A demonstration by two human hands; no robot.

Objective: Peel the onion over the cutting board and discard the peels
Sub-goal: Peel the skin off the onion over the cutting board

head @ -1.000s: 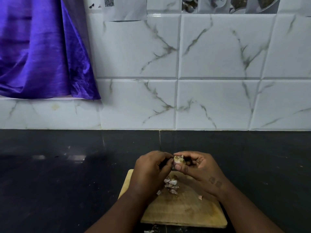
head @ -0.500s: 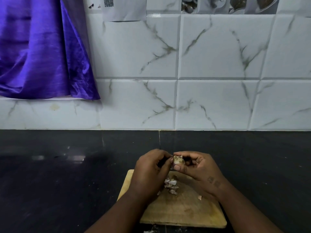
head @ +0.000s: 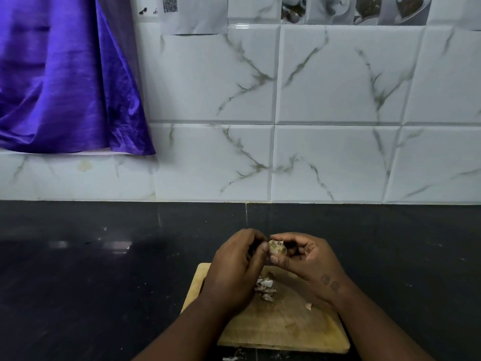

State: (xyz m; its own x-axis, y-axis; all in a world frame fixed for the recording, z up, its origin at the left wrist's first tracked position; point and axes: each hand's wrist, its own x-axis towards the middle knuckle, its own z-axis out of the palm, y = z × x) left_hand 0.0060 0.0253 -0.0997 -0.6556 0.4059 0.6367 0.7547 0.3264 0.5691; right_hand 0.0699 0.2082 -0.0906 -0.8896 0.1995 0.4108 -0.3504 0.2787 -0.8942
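The small pale, brown-flecked onion [head: 277, 248] sits in the air above the far edge of the pale wooden cutting board [head: 283, 332], pinched in the grip of the right hand [head: 309, 261], thumb under it and fingers curled over the top. The left hand [head: 234, 267] is equally near, just to the onion's left, its thumb tip touching the skin, apparently picking at it; whether it holds a flake cannot be told. A heap of papery white-purple peels [head: 265, 289] lies on the board below, on the black stone desk [head: 104, 282]

purple curtain [head: 59, 82], marble tiles [head: 338, 74], black counter [head: 91, 282]
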